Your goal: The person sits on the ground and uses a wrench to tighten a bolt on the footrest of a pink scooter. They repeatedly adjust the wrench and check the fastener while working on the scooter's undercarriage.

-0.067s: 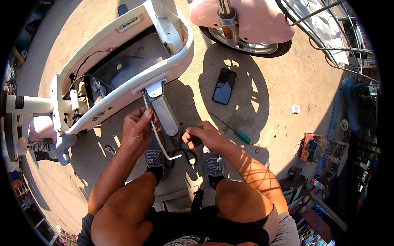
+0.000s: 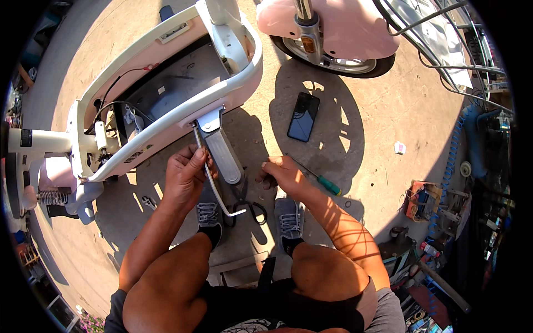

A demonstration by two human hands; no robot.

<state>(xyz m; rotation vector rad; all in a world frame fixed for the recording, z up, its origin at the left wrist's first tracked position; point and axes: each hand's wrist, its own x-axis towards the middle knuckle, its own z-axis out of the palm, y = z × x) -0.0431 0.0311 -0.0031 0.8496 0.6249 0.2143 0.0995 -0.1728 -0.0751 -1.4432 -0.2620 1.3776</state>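
My left hand (image 2: 187,177) is closed round the shaft of a long L-shaped hex key (image 2: 216,190). The key's upper end meets the bracket of a metal footrest (image 2: 225,152), and its bent end points right over the floor. The footrest is fixed to the side of a white-and-pink scooter body (image 2: 166,125) with an open floor compartment. Right of the footrest, apart from the key, my right hand (image 2: 283,176) hangs with curled fingers; whatever may be inside them is hidden. Black-handled scissors (image 2: 256,213) lie on the floor between my shoes.
A phone (image 2: 303,116) and a green-handled screwdriver (image 2: 327,184) lie on the concrete beyond my right hand. A pink front fender and wheel (image 2: 338,33) stand at the back, with a wire rack (image 2: 472,66) beside them. Tools and a red box (image 2: 422,201) crowd the right side.
My right hand has shifted a little to the right, away from the footrest, showing more of the scissors and my right shoe. The left hand and the hex key stay in place.
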